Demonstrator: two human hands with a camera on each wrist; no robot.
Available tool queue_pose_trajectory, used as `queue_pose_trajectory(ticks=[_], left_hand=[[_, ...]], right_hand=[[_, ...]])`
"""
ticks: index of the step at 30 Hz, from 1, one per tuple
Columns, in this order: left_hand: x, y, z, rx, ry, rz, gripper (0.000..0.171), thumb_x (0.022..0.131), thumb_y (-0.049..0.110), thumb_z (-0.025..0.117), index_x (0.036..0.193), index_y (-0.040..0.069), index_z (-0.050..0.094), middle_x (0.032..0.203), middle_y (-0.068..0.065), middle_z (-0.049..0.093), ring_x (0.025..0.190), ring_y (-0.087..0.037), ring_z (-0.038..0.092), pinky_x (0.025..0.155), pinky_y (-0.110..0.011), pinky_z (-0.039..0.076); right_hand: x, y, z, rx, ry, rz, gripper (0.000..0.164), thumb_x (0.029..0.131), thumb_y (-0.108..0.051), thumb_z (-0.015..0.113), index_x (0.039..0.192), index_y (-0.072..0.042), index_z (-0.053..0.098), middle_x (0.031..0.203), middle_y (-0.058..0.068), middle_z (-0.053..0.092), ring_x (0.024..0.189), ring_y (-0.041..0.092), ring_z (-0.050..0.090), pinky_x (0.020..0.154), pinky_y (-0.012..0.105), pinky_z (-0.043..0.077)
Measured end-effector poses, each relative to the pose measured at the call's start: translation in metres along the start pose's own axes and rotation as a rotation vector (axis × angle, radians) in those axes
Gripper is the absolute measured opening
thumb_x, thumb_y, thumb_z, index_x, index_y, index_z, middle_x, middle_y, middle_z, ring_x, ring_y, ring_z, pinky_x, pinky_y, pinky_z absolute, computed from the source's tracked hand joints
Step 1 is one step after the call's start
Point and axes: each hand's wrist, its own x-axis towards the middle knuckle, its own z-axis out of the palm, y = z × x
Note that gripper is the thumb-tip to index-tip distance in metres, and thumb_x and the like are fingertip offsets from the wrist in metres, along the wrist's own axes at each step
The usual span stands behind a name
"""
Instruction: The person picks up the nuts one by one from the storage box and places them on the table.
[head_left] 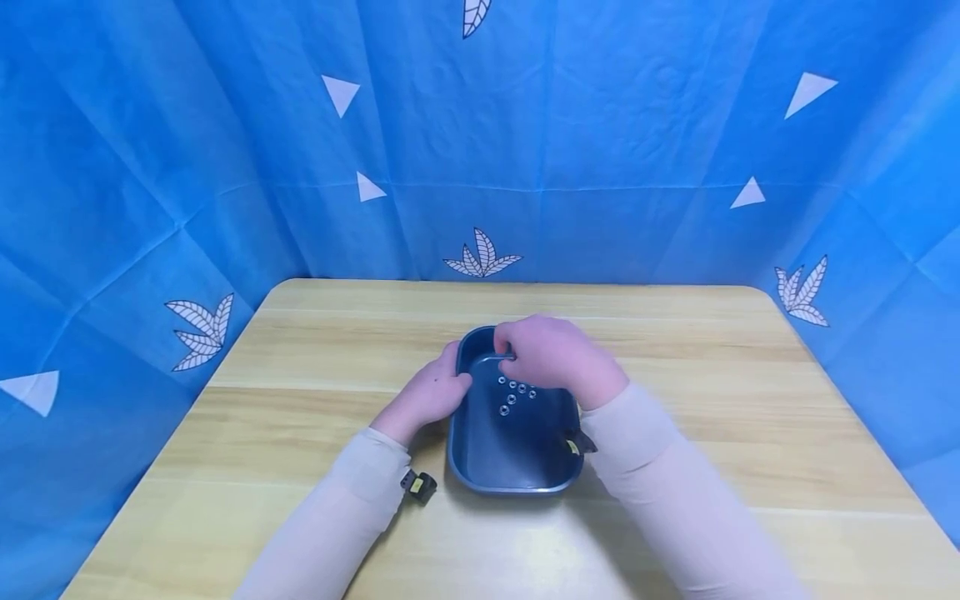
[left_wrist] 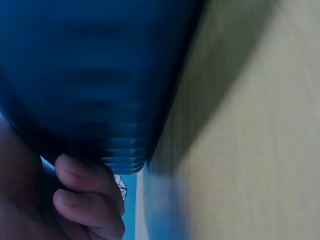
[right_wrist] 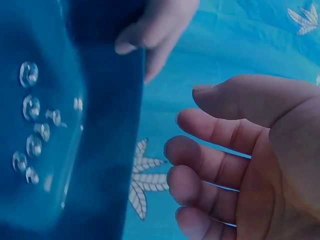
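Note:
A deep blue plastic tray (head_left: 517, 450) stands on the table, and several small shiny metal nuts (head_left: 512, 399) lie loose on its floor toward the far end. My left hand (head_left: 427, 392) grips the tray's left wall, thumb over the rim and fingers outside; the left wrist view shows curled fingers (left_wrist: 87, 192) against the outer side. Over the tray's far right part is my right hand (head_left: 551, 354), covering that corner in the head view. In the right wrist view its fingers (right_wrist: 185, 150) are loosely bent and hold nothing, apart from the rim.
The light wooden table (head_left: 300, 333) extends around the tray on all sides. Behind it hangs a blue curtain (head_left: 615, 125) with white leaves and triangles. A small black wrist camera (head_left: 418, 485) sits by the left sleeve, just above the table.

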Motion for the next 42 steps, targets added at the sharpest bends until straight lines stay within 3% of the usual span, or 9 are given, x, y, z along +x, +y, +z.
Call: queue_pose_trajectory(ticks=[8, 16, 20, 23, 27, 42], left_hand=[[0.000, -0.001, 0.000, 0.006, -0.003, 0.008, 0.061, 0.104, 0.024, 0.044, 0.159, 0.007, 0.023, 0.153, -0.014, 0.045, 0.129, -0.030, 0.053, 0.108, -0.056, 0.041], [-0.001, -0.002, 0.003, 0.015, 0.001, 0.013, 0.061, 0.104, 0.024, 0.045, 0.159, 0.007, 0.024, 0.153, -0.014, 0.045, 0.132, -0.030, 0.051, 0.109, -0.056, 0.039], [-0.002, -0.004, 0.005, 0.013, -0.010, 0.012, 0.062, 0.104, 0.024, 0.044, 0.159, 0.006, 0.023, 0.155, -0.014, 0.043, 0.136, -0.031, 0.047, 0.111, -0.056, 0.037], [-0.003, -0.006, 0.006, 0.022, -0.013, 0.008, 0.063, 0.103, 0.024, 0.044, 0.159, 0.005, 0.022, 0.155, -0.014, 0.042, 0.137, -0.031, 0.046, 0.111, -0.056, 0.036], [-0.004, -0.007, 0.006, 0.008, -0.004, 0.005, 0.062, 0.103, 0.024, 0.043, 0.159, 0.006, 0.023, 0.155, -0.014, 0.043, 0.137, -0.032, 0.046, 0.111, -0.058, 0.036], [-0.003, -0.004, 0.003, 0.000, 0.008, 0.000, 0.062, 0.103, 0.025, 0.044, 0.159, 0.006, 0.023, 0.154, -0.013, 0.044, 0.137, -0.031, 0.047, 0.110, -0.058, 0.037]], right_hand=[[0.011, -0.013, 0.022, -0.082, -0.081, -0.001, 0.017, 0.095, -0.027, 0.067, 0.110, -0.020, 0.069, 0.090, -0.007, 0.066, 0.076, 0.014, 0.059, 0.074, 0.036, 0.052], [0.011, -0.013, 0.047, -0.110, -0.165, 0.021, 0.013, 0.091, -0.020, 0.070, 0.104, -0.020, 0.069, 0.085, -0.006, 0.064, 0.075, 0.016, 0.058, 0.071, 0.036, 0.050], [0.009, -0.013, 0.058, -0.145, -0.170, 0.017, 0.012, 0.090, -0.016, 0.070, 0.102, -0.019, 0.071, 0.087, -0.006, 0.065, 0.075, 0.014, 0.057, 0.071, 0.033, 0.051], [0.008, -0.013, 0.063, -0.174, -0.164, 0.006, 0.005, 0.090, -0.014, 0.070, 0.090, -0.019, 0.069, 0.077, -0.006, 0.062, 0.070, 0.014, 0.055, 0.067, 0.031, 0.048], [0.009, -0.013, 0.067, -0.208, -0.154, -0.004, 0.019, 0.092, -0.016, 0.069, 0.075, -0.019, 0.060, 0.061, -0.004, 0.052, 0.060, 0.015, 0.051, 0.058, 0.029, 0.042], [0.014, -0.012, 0.070, -0.260, -0.140, 0.003, 0.021, 0.094, -0.020, 0.069, 0.077, -0.020, 0.058, 0.060, -0.004, 0.051, 0.059, 0.015, 0.053, 0.057, 0.028, 0.044]])
